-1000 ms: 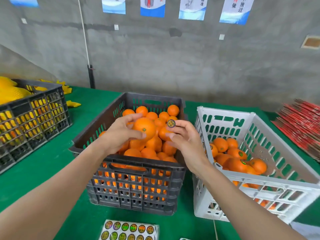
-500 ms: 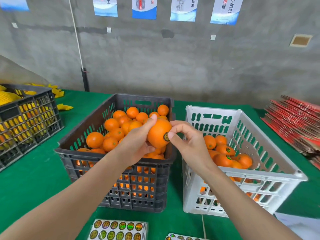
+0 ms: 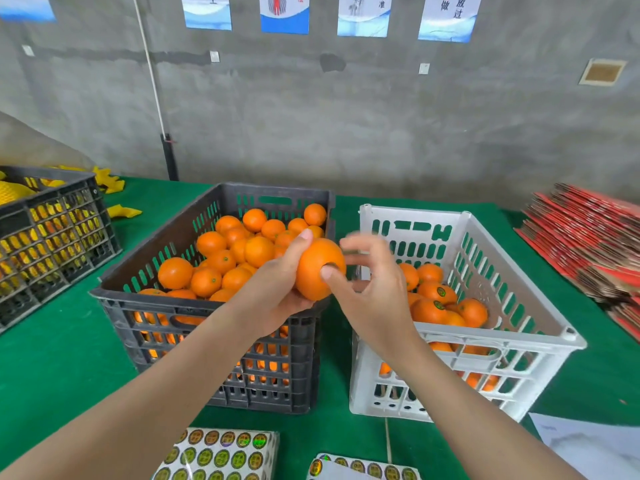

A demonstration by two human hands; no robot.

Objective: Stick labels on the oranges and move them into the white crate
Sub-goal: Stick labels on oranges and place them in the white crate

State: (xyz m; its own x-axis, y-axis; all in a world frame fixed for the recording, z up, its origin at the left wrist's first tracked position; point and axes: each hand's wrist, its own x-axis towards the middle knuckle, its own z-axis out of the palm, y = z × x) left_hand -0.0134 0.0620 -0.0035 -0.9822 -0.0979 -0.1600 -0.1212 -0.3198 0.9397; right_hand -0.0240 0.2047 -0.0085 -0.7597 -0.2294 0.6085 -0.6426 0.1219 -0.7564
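My left hand (image 3: 273, 289) grips one orange (image 3: 313, 271) above the near right corner of the dark crate (image 3: 214, 306), which is heaped with unlabelled oranges (image 3: 235, 254). The thumb of my right hand (image 3: 372, 292) presses a round label (image 3: 333, 265) onto that orange's right side, while the other fingers are spread and blurred. The white crate (image 3: 519, 306) stands just to the right and holds several labelled oranges (image 3: 434, 299).
Two sheets of round labels (image 3: 221, 455) (image 3: 363, 469) lie on the green table at the near edge. A second dark crate (image 3: 52, 244) with yellow foam nets stands at the left. Red flat cartons (image 3: 588, 237) are stacked at the right. A white sheet (image 3: 588, 445) lies near right.
My left hand lifted the orange from the dark crate toward the right. My right hand brought the label onto it; its thumb now presses it while the other fingers open.
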